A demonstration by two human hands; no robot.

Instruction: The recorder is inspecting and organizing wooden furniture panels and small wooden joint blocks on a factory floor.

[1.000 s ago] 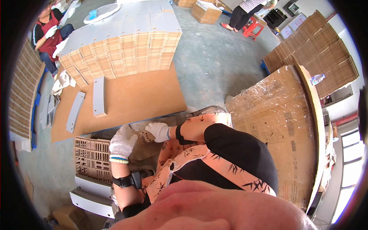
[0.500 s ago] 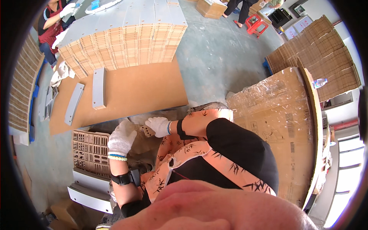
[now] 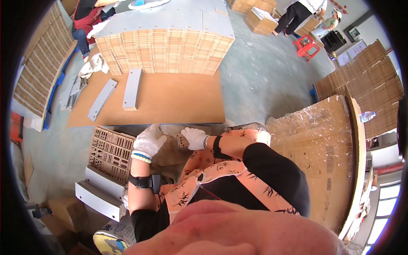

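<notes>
**Entry: small cardboard insert held at the near edge of the board counter**

- Right hand (image 3: 194,137), white knit glove: grip closed on a small brown cardboard piece (image 3: 182,141) with punched slots, pinched at its right end. The piece sits at the centre of view, just below the counter's near edge.
- Left hand (image 3: 148,140), white knit glove, beaded bracelet at the wrist: fingers spread, palm down, grip not closed on anything that shows. It lies at 9 o'clock of the cardboard piece, just beside it; contact cannot be told.
- Slotted cardboard sheet (image 3: 111,153), die-cut, at 8 o'clock of the left hand, lying on white panels.
- Counter (image 3: 170,102), a flat brown board, at 12 o'clock of the hands, carrying two grey strips (image 3: 132,89).
- Stack of cut cardboard blanks (image 3: 165,51), grey-topped, at the far edge of the counter.
- Large wrapped carton (image 3: 314,140) at 3 o'clock.

Step in hand, as judged: sorting or fitting one small slotted piece, with the left hand coming to meet it. The next move would call for the left hand to take the free end, so both hands can fold or seat the piece squarely.
</notes>
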